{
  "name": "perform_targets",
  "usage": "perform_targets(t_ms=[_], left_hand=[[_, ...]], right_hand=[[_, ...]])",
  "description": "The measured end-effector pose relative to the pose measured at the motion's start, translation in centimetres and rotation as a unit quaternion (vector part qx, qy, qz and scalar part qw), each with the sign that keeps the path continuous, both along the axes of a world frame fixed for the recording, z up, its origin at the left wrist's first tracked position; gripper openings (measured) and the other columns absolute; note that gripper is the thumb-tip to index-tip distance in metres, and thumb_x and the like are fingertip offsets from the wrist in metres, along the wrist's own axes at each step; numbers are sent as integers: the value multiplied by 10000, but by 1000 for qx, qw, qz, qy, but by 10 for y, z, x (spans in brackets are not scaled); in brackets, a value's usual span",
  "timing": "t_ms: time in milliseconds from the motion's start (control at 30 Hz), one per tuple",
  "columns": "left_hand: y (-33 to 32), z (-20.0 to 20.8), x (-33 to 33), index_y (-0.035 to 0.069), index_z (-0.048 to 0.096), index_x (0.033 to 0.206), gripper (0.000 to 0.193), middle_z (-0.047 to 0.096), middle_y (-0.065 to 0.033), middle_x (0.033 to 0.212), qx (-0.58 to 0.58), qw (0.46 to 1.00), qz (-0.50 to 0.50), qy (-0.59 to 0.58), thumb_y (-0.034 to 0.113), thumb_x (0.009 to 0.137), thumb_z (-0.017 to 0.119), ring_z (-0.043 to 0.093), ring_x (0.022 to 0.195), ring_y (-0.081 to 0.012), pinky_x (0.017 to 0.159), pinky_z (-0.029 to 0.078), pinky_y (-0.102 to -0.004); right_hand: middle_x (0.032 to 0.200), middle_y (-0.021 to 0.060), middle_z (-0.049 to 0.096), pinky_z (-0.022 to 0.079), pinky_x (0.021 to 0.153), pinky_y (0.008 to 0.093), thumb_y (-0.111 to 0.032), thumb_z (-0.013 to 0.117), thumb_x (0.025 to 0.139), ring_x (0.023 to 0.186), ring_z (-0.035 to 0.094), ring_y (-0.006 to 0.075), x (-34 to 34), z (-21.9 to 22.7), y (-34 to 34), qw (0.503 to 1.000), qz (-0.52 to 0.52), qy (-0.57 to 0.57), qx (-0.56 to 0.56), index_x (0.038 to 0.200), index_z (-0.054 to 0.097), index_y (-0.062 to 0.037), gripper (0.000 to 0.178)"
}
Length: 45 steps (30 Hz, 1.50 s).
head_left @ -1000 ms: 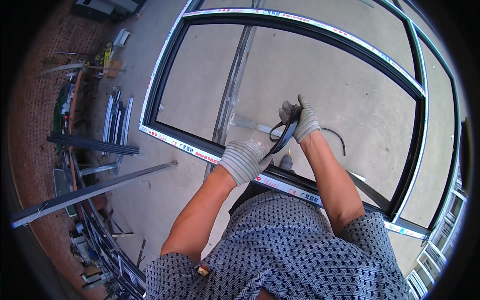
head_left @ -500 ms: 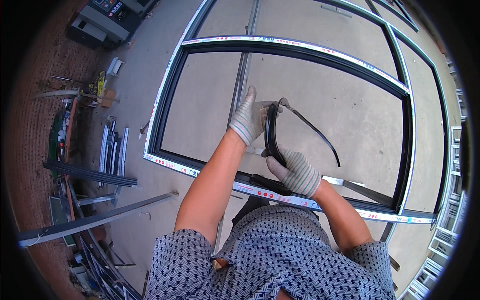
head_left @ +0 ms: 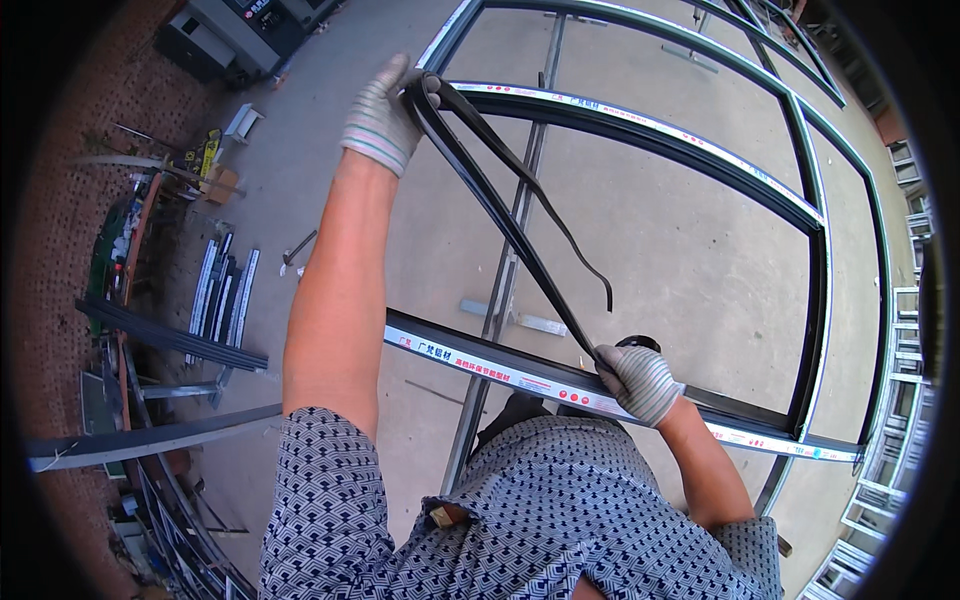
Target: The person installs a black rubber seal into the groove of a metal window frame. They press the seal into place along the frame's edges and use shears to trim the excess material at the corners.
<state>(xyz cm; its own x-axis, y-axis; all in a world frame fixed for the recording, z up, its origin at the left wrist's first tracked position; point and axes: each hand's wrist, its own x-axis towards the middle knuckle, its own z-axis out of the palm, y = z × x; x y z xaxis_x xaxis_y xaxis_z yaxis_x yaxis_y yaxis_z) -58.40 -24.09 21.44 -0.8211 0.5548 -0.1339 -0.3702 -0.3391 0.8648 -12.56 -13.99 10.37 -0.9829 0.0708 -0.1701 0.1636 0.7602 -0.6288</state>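
Observation:
A black rubber sealing strip (head_left: 508, 228) runs taut on a slant between my two gloved hands. Up at the left, over the frame's far left corner, my left hand (head_left: 385, 118) is closed on the strip with its thumb sticking up. From there a loose tail of the strip droops toward the right and ends in mid-air. My right hand (head_left: 640, 383), lower and above the near rail, is closed round the other part, and a dark loop shows just behind its fingers. Beneath lies a large window frame (head_left: 690, 140) of dark profiles with printed white film; my left arm covers its left side.
Metal bars (head_left: 505, 265) pass under the frame. At the left are a bundle of profiles (head_left: 222, 300), a long grey beam (head_left: 160, 435) and a small cardboard box (head_left: 220, 184). A grey machine (head_left: 250, 35) stands far left. Pale frames (head_left: 890, 440) lean along the right.
My left hand has moved up and left with the strip, drawing the earlier curved loop out straight. My right hand has shifted slightly down and right. The view has moved a little.

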Motion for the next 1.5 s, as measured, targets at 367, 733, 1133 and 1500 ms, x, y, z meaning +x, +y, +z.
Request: perform_targets(t_ms=[367,733,1133,1500], left_hand=[[-222,199,8,-70,645,1292,362,722,-186,1051,113,946,-7,303,144,1005,701,663,892,-228,742,535,-337],[-304,195,14,-154,565,1381,423,704,-261,1199,172,926,75,327,46,1012,620,681,901,-248,808,577,-331],[-290,185,98,-114,507,1473,522,685,-216,1219,77,881,193,424,126,1028,637,605,870,-175,855,511,-311],[-315,135,89,-70,570,1434,455,695,-197,1173,55,881,240,404,118,1028,652,632,878,-175,835,554,-330]], right_hand=[[836,164,672,548,751,520,-88,721,840,842,693,411,-56,18,-35,983,110,144,-33,1125,628,-67,301],[951,173,674,562,824,465,-236,713,975,932,684,378,-98,19,-60,975,137,111,-137,1252,649,-57,337],[948,139,723,562,837,354,-301,729,966,877,701,217,-185,-65,-35,956,-167,-81,-226,1642,377,-38,806],[754,72,701,564,709,314,-308,704,1018,697,686,147,-282,101,-40,975,-119,128,-140,1171,709,-6,338]])
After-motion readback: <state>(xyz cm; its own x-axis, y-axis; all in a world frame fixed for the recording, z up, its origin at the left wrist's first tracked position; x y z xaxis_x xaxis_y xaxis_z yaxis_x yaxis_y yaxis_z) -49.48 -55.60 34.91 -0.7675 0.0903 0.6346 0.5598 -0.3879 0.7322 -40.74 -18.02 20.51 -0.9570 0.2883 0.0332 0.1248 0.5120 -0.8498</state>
